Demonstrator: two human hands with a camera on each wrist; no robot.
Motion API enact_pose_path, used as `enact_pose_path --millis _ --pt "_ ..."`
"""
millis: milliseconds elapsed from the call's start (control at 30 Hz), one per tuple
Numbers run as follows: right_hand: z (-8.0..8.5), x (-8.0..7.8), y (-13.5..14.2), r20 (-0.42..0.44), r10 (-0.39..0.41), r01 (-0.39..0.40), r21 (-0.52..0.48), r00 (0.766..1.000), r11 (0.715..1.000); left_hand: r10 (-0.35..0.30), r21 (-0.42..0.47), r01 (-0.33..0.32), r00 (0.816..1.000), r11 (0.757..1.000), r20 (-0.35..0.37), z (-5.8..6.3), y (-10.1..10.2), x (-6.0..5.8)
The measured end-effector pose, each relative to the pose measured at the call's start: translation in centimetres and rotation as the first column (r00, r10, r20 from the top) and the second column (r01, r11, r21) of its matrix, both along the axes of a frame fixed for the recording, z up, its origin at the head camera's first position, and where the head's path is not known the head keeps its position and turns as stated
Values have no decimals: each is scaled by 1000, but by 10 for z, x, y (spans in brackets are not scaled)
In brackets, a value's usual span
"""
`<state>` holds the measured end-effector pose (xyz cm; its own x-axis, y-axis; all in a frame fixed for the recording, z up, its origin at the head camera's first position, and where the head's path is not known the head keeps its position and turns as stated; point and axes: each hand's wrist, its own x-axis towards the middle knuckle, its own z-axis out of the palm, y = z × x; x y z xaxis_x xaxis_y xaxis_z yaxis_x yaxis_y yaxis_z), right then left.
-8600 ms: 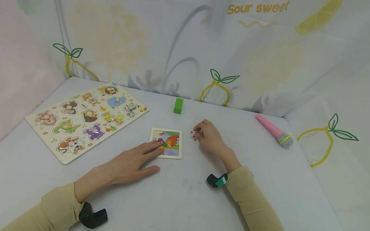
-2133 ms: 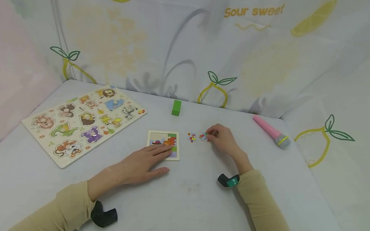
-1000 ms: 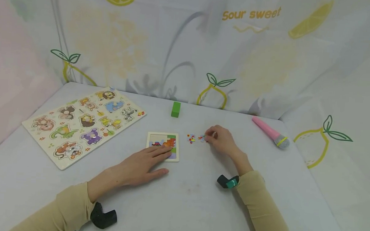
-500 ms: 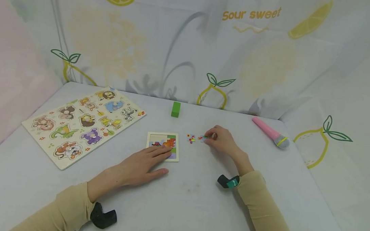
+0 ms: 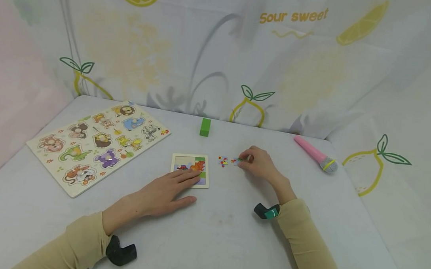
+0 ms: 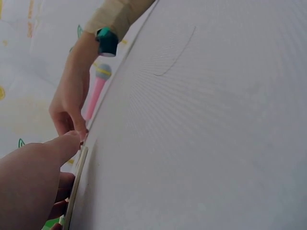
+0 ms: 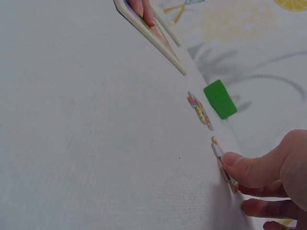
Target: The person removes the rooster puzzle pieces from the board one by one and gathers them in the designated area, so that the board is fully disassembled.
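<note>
In the head view my left hand [image 5: 160, 192] lies flat, fingers straight, on the small square jigsaw tray [image 5: 207, 175]. The tray shows a bare upper left corner and part of a red, orange and green picture; my fingers hide the lower part. To its right a loose jigsaw piece [image 5: 223, 161] lies on the table. Just beyond it my right hand [image 5: 259, 163] pinches a second jigsaw piece [image 5: 235, 161]. In the right wrist view the thumb presses on that held piece [image 7: 219, 155], low at the table surface, with the fingers behind it.
A large animal peg puzzle board [image 5: 66, 178] lies at the left. Behind the tray stands a green block [image 5: 205, 127]. A pink toy microphone [image 5: 314, 153] lies at the right, and a printed curtain [image 5: 190, 50] hangs along the table's back edge.
Since the oldest frame, two jigsaw pieces have come to lie right of the tray, whose upper left is now bare. The left hand shifted slightly right. Over the last second, barely any motion.
</note>
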<state>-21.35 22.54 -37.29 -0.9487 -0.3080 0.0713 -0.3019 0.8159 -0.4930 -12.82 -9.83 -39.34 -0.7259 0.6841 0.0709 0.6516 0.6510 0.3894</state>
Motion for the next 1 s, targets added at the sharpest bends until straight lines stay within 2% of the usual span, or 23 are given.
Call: enact_pose_path --millis 333,500,600,700,867,1000 --pt "1 2 0 3 -15 15 -28 1000 1000 1 -3 -1 1000 1000 6 0 0 0" --pt "2 2 -7 -65 -25 21 -62 998 998 1 -5 -1 1000 1000 14 1 0 0" --pt "6 5 -24 -113 -8 -3 -102 994 995 2 -6 -2 1000 1000 13 2 -1 0" --pt "11 5 -48 -124 51 -66 -116 991 991 7 -6 -7 1000 1000 12 3 -2 -1" --pt "13 -1 -83 -93 140 -151 -116 986 982 15 -2 -15 999 1000 39 2 -2 -1" --pt "8 -2 -98 -77 182 -188 -90 980 978 8 0 -8 999 1000 43 1 -1 -1"
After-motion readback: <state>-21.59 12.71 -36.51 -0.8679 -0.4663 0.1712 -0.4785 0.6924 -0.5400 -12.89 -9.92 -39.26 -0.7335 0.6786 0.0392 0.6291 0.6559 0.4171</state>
